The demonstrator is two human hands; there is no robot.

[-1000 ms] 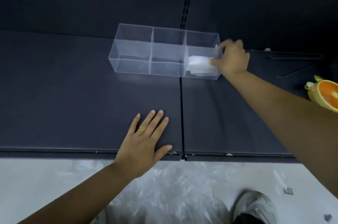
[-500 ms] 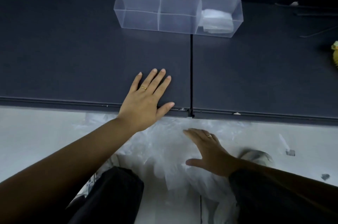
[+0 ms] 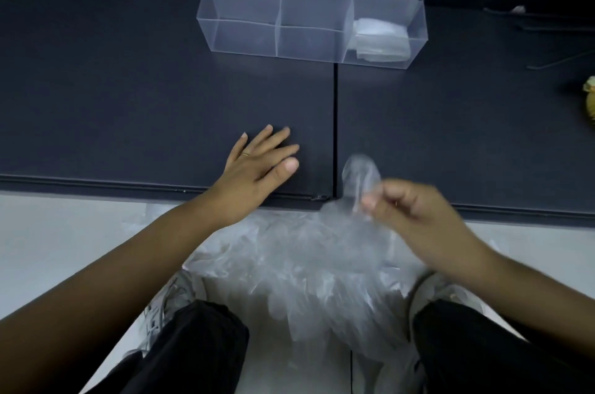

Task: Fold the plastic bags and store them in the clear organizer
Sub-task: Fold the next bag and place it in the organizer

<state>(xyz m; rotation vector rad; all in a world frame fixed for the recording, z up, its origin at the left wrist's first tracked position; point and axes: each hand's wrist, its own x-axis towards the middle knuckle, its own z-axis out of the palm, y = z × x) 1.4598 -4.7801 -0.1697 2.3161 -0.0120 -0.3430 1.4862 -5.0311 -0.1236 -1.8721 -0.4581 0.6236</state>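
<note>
pile point(image 3: 309, 265): loose clear bags heaped on the floor point(image 3: 64, 232), lower centre
right hand point(image 3: 415, 216): grip pinching one thin, see-through bag point(image 3: 359, 174) that trails down toward the pile; bit blurry
left hand point(image 3: 254, 174): flat on the worktop point(image 3: 128, 88), fingers spread, just left of the bag
next: probably lay it on the worktop straight above
organizer point(image 3: 244, 36): top centre, well apart; folded bags point(image 3: 381, 39) in the right compartment

The clear organizer point(image 3: 244, 36) stands upright, upper centre; folded bags point(image 3: 381, 39) lie flat in its right-end section. Loose bags point(image 3: 306, 265) heaped lower centre; raised bag point(image 3: 360, 174) centre right, blurred.
</note>
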